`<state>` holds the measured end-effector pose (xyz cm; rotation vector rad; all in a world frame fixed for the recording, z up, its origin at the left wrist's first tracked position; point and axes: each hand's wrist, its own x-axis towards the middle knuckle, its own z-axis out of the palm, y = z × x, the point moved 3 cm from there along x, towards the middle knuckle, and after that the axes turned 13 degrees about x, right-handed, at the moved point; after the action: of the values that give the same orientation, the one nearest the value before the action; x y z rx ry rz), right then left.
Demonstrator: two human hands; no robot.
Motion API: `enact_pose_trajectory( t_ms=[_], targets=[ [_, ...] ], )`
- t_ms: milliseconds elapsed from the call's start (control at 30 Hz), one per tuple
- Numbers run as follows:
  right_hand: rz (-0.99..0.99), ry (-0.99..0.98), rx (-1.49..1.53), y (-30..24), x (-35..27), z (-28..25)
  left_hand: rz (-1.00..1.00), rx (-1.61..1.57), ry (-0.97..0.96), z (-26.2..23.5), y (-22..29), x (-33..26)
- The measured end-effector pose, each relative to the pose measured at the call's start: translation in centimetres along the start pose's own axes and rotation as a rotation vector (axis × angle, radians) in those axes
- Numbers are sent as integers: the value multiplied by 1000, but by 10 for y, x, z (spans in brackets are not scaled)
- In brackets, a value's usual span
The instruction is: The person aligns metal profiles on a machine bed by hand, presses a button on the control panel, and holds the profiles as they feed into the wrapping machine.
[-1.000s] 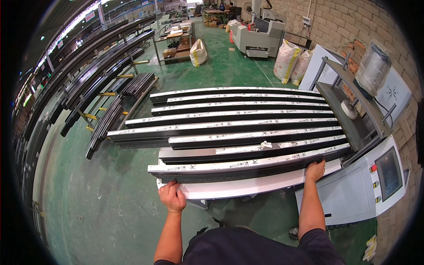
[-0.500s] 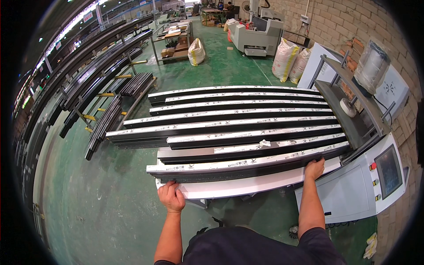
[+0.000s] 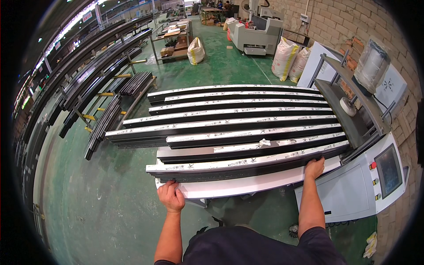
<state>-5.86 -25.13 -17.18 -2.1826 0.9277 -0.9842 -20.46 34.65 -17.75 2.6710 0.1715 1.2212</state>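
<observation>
Long black metal profiles with printed white film on top lie in rows across a white work table (image 3: 229, 189). My left hand (image 3: 171, 196) is at the near left end of the front stack of profiles (image 3: 247, 169), with its fingers curled against the stack's lower edge. Farther right, my right hand (image 3: 314, 168) grips the same stack near its right end. The fingertips of both hands are partly hidden by the profiles. Behind this stack, a shorter-filmed profile (image 3: 190, 153) carries a crumpled scrap of film (image 3: 265, 142).
On the right stands a press machine with a metal frame (image 3: 353, 90) and a control panel (image 3: 388, 172). Racks of dark profiles (image 3: 95, 70) line the left. White sacks (image 3: 284, 59) and a grey machine (image 3: 256, 35) stand at the back.
</observation>
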Motion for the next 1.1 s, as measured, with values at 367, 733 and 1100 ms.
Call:
enact_pose_trajectory(
  t_ms=[367,733,1100],
  targets=[
    [-12,10,-7,-2,-1,-1,-4,-3,-5,0,1,1],
    [-36,39,16,1,-1,1,8,9,5,-1,0,1],
    [-19,27,-1,2,0,2,5,0,-5,0,0,0]
  ],
)
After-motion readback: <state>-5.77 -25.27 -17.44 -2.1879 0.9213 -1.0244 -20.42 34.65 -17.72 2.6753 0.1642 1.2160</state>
